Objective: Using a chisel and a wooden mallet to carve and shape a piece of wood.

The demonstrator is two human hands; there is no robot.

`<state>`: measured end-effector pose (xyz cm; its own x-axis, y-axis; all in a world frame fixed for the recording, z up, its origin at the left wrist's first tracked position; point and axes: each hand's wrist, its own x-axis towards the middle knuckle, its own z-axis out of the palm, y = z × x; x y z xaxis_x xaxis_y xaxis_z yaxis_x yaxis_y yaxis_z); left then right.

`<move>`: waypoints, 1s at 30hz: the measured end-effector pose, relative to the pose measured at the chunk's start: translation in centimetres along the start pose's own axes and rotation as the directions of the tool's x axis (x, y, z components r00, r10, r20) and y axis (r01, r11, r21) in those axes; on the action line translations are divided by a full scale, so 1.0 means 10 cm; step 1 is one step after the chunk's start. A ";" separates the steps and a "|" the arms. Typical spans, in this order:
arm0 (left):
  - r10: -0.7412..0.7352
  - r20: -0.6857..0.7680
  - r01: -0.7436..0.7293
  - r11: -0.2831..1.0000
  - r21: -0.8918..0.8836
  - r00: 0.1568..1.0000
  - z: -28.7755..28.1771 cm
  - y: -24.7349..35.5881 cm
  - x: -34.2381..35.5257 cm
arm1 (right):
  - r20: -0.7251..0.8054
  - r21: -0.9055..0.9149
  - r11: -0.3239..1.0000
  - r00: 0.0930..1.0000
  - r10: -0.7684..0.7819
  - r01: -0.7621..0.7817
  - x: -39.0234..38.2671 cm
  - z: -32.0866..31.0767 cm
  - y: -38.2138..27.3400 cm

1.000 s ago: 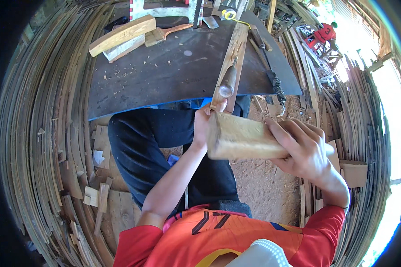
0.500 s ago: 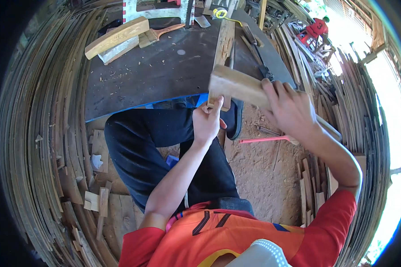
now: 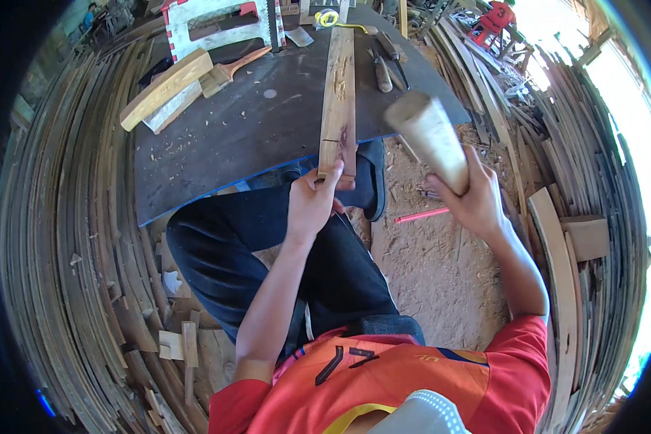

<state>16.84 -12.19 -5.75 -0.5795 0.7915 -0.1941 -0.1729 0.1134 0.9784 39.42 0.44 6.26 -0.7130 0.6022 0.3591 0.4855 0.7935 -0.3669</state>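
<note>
My left hand (image 3: 311, 202) is closed round the near end of a wooden board (image 3: 338, 101), its thumb lying on top. The board stretches away from me over the dark table (image 3: 217, 137), its near end reaching past the blue table edge. Rough gouges and a thin dark cross line mark its upper face. Right of the board, raised and apart from it, a thick pale wooden block (image 3: 430, 137) is tilted up in my right hand (image 3: 479, 199). Motion blurs the block's far end. My right fingers wrap its lower end.
Beyond the board lie a yellow tape measure (image 3: 327, 18) and handled tools (image 3: 382, 72). To the left are a brush (image 3: 224, 74), a curved wood piece (image 3: 168, 87) and a white-and-red stool (image 3: 220, 27). Timber stacks (image 3: 58, 210) flank me. A person in red (image 3: 498, 18) is far right.
The wooden block in my right hand has swung up and right, off the board's near end, uncovering it. My left hand keeps its hold on the board. The whole view has shifted slightly.
</note>
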 end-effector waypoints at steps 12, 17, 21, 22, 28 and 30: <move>0.541 0.294 -0.515 0.316 0.797 0.788 -0.22 0.97 1.31 | 0.269 0.897 0.142 0.771 0.577 -0.418 -0.40 0.98 0.29; 0.406 0.471 -0.533 0.049 0.845 0.783 0.06 1.17 1.71 | 0.397 0.905 -0.088 0.752 0.527 -0.416 -0.61 1.50 0.27; 0.375 0.527 -0.571 0.008 0.821 0.763 0.03 1.22 1.87 | 0.452 0.892 -0.183 0.831 0.324 -0.414 -0.59 1.54 0.42; 0.372 0.542 -0.587 0.008 0.810 0.753 0.03 1.23 1.88 | 0.448 0.892 -0.199 0.847 0.285 -0.405 -0.58 1.58 0.43; 0.323 0.491 -0.524 0.016 0.852 0.809 -0.02 1.23 1.87 | 0.517 0.849 -0.192 0.849 0.110 -0.492 -0.50 1.70 0.36; 0.322 0.481 -0.518 0.037 0.854 0.816 -0.16 1.24 1.76 | 0.528 0.840 -0.180 0.847 0.063 -0.511 -0.50 1.74 0.31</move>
<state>3.21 2.21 2.88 -0.1453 0.9709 0.1904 0.9743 0.1070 0.1980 35.70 -1.62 -11.65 -0.8402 0.5141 -0.1726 -0.1484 -0.5241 -0.8386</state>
